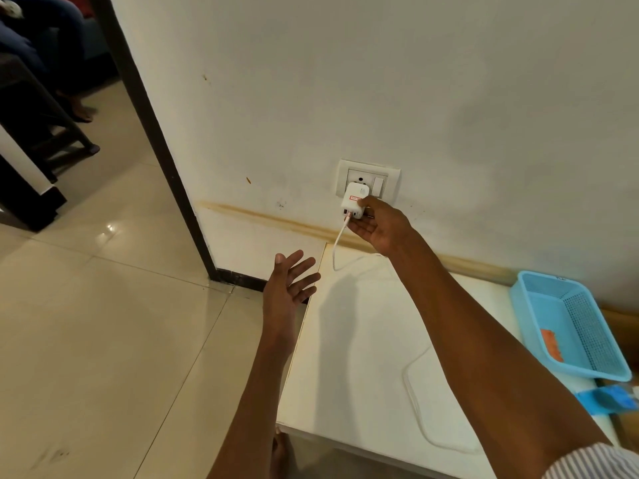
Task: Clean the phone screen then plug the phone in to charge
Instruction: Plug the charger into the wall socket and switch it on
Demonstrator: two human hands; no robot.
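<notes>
Charger brick [353, 203] is sitting in the wall socket plate [368, 179], and the right hand [377, 225] is pinching it, thumb on top and fingers curling under its lower end. It is looking like a light, rigid plastic block with smooth sides, so the sensible hold is across the body, well clear of the white cable [338, 244] leaving its underside; that joint is the weak spot. The brick's long axis is lying roughly vertical against the wall, cable port facing down toward the table. The cable is dropping from there, looping limp across the white tabletop [356, 347] and trailing toward the near edge; it is soft and will be dragging rather than pushing, so I would be taking it near its connector. Its far end is passing out of sight, and the phone itself is not showing anywhere in view. The left hand [289, 283] is hovering open, fingers spread, holding nothing, just off the table's left edge. Further right, a blue plastic basket [567, 323] is resting on the table with something orange inside.
</notes>
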